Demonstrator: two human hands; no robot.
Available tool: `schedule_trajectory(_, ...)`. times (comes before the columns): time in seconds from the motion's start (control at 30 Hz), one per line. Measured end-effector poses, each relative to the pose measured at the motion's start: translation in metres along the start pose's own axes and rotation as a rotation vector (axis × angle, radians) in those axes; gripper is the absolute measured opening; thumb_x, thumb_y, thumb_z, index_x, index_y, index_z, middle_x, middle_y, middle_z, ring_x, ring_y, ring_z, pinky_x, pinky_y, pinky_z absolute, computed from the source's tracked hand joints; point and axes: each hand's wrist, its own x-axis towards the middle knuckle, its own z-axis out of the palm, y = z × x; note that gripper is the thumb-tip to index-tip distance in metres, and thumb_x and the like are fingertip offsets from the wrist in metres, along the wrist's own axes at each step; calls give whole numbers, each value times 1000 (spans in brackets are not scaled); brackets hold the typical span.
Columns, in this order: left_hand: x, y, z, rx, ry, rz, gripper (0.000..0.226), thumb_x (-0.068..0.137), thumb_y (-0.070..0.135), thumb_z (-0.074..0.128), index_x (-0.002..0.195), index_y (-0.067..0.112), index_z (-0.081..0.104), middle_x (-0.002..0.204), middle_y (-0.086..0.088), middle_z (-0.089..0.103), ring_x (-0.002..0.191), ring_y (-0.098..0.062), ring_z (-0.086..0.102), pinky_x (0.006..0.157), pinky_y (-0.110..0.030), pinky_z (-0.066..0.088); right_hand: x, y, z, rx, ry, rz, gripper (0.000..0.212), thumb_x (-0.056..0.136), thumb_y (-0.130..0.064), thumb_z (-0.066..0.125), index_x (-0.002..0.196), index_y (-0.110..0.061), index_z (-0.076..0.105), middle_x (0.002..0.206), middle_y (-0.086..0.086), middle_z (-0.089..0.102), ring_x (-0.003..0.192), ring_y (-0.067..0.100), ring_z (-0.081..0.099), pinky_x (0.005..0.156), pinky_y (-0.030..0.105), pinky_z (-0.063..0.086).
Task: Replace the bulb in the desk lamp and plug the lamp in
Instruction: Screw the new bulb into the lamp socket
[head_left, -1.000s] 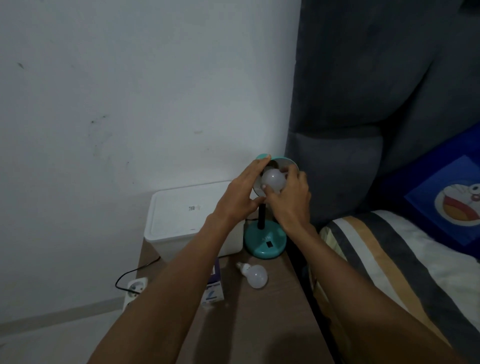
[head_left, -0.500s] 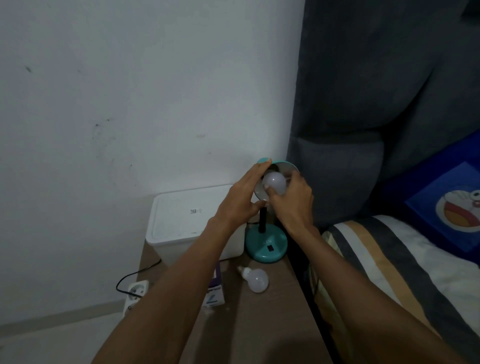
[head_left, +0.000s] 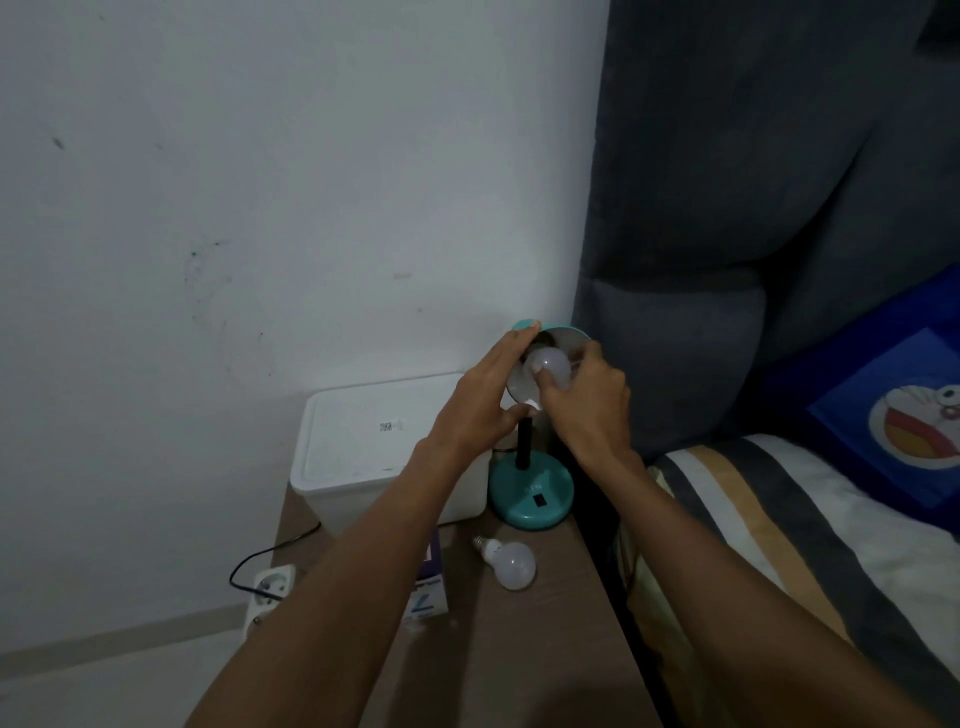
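Observation:
A teal desk lamp stands on the bedside table, its round base (head_left: 531, 499) near the table's back right corner and its shade (head_left: 566, 336) tilted toward me. My left hand (head_left: 483, 402) grips the left rim of the shade. My right hand (head_left: 587, 408) is closed on a white bulb (head_left: 551, 366) that sits in the mouth of the shade. A second white bulb (head_left: 511, 564) lies on its side on the table in front of the base. A white power strip (head_left: 267, 595) with a black cable lies on the floor to the left.
A white lidded box (head_left: 374, 441) stands left of the lamp against the wall. A small purple and white carton (head_left: 428, 597) lies under my left forearm. The brown table (head_left: 519, 649) meets a bed with a striped cover (head_left: 779, 519) on the right, backed by a dark padded headboard (head_left: 727, 260).
My right hand has turned a little on the bulb in the shade. The left hand stays on the rim. The view has shifted slightly.

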Motion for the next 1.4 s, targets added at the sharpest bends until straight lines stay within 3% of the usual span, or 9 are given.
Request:
schedule_trajectory(0.07,0,0,-1,4,6,-3,96,82,5,86,162,8,32,166,-6,38,154,-17,37,125,-29,34,3,-1,-3,-1,-7,120,53,93,-54,57,120,-8,59,112,16,67,103,36,65,76,33,46)
schedule_trajectory(0.17,0,1,-2,6,1,3,97,81,5,87,162,8,32,166,-6,38,152,-14,37,124,-24,32,2,-3,-3,-22,25,41,49,95,-50,57,121,-8,58,115,14,64,103,34,64,75,32,46)
schedule_trajectory(0.33,1,1,0,-6,-13,-18,95,83,7,86,162,9,32,166,-5,38,154,-18,38,125,-38,36,-1,-2,0,-39,-50,-117,62,85,-40,74,136,-15,49,131,10,50,109,33,60,86,41,54)
schedule_trajectory(0.53,1,1,-1,18,-7,-24,99,80,6,88,162,9,33,167,-5,38,154,-18,37,124,-40,37,4,-1,1,63,-27,91,54,83,-51,70,119,-12,62,105,8,71,95,28,69,79,35,57)
schedule_trajectory(0.77,0,4,-2,22,-27,-34,99,81,8,88,162,11,32,168,-4,37,155,-17,35,124,-41,37,4,-4,-4,35,-57,117,55,84,-51,71,119,-10,62,108,10,70,97,30,68,79,37,57)
schedule_trajectory(0.93,-8,13,-17,62,-75,-94,111,83,33,86,168,24,15,174,-4,21,160,-18,21,123,-34,32,-3,-19,-17,-90,41,-23,55,88,-50,66,122,-7,62,115,12,67,106,30,63,83,40,55)
schedule_trajectory(1.07,-27,16,-39,88,-14,-207,105,86,40,84,166,19,20,172,-4,25,159,-19,25,126,-38,31,-15,-51,-19,-35,75,-191,47,93,-41,64,128,-9,61,123,9,65,116,26,56,92,37,47)
schedule_trajectory(1.2,-59,10,-69,199,65,-349,93,89,51,78,162,14,33,168,-4,36,157,-21,30,125,-40,32,-29,-75,3,50,-24,-294,50,92,-42,65,131,-9,60,127,8,64,119,24,58,101,38,47)
schedule_trajectory(1.4,-113,-20,-109,280,88,-598,96,86,62,75,163,21,34,168,-4,35,159,-22,25,123,-43,30,-46,-73,55,14,-304,-224,70,90,-48,66,146,-11,46,148,9,49,136,25,46,109,35,37)
